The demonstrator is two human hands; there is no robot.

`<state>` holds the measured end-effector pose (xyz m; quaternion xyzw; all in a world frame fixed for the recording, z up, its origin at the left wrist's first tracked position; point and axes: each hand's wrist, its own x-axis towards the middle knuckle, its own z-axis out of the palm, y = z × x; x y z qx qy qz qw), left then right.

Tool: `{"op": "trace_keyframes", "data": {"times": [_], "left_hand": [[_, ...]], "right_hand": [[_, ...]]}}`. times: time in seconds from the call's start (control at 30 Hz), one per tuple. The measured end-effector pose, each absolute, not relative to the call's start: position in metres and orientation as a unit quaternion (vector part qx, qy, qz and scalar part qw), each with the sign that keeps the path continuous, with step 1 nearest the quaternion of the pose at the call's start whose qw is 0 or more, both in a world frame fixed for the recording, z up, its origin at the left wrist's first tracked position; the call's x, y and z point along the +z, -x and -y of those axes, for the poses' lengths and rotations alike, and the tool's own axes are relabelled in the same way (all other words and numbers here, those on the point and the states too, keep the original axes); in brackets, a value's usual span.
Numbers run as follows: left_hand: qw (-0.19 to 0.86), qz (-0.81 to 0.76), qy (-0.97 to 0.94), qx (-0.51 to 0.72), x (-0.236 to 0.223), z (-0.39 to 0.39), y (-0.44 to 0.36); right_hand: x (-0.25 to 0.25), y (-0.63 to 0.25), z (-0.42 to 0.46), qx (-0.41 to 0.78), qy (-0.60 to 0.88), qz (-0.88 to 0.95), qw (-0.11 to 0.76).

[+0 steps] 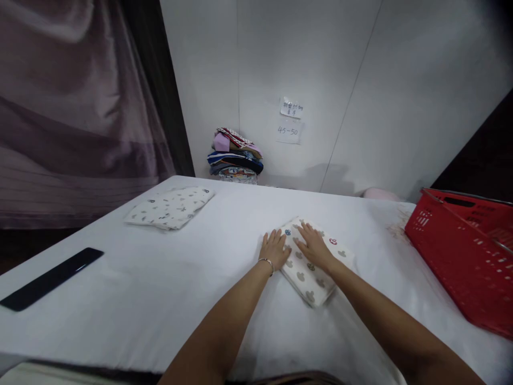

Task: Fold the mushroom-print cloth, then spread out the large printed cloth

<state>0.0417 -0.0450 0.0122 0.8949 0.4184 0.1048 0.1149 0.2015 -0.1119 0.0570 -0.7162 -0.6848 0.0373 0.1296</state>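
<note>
A folded white cloth with small printed figures (pixel 310 278) lies on the white table (pixel 160 278), a little right of centre. My left hand (pixel 274 248) rests flat at the cloth's left edge, fingers stretched out, a thin bracelet on the wrist. My right hand (pixel 315 247) lies flat on top of the cloth, fingers spread. Neither hand grips anything.
A second folded patterned cloth (pixel 170 207) lies at the far left of the table. A stack of folded coloured fabrics (pixel 235 156) stands against the back wall. A red plastic basket (pixel 467 256) sits at the right edge. A long black flat object (pixel 50 278) lies at the left.
</note>
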Motion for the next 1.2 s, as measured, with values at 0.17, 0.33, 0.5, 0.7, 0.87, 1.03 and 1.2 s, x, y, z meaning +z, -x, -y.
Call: {"op": "trace_keyframes", "data": {"times": [0.17, 0.33, 0.5, 0.7, 0.87, 1.03, 1.2], "left_hand": [[0.120, -0.413, -0.896, 0.112, 0.009, 0.044, -0.041], [0.123, -0.414, -0.895, 0.115, 0.006, 0.044, -0.041], [0.122, -0.416, -0.894, 0.114, 0.007, 0.044, -0.042], [0.124, -0.416, -0.896, 0.096, 0.012, 0.043, -0.041], [0.132, -0.420, -0.894, 0.087, 0.016, 0.044, -0.041], [0.151, -0.417, -0.892, 0.089, 0.024, 0.037, -0.044], [0.194, -0.503, -0.835, 0.111, 0.037, 0.008, -0.045]], "right_hand": [[0.045, -0.225, 0.043, 0.020, 0.752, 0.657, 0.049], [0.014, -0.243, 0.036, 0.034, 0.766, 0.641, 0.027], [0.010, -0.243, 0.036, 0.033, 0.763, 0.645, 0.031], [0.032, -0.245, 0.045, 0.065, 0.749, 0.659, 0.022], [0.038, -0.279, 0.098, 0.097, 0.794, 0.588, 0.123], [0.036, -0.314, 0.155, 0.159, 0.823, 0.509, 0.192], [0.038, -0.326, 0.166, 0.236, 0.815, 0.468, 0.248]]}}
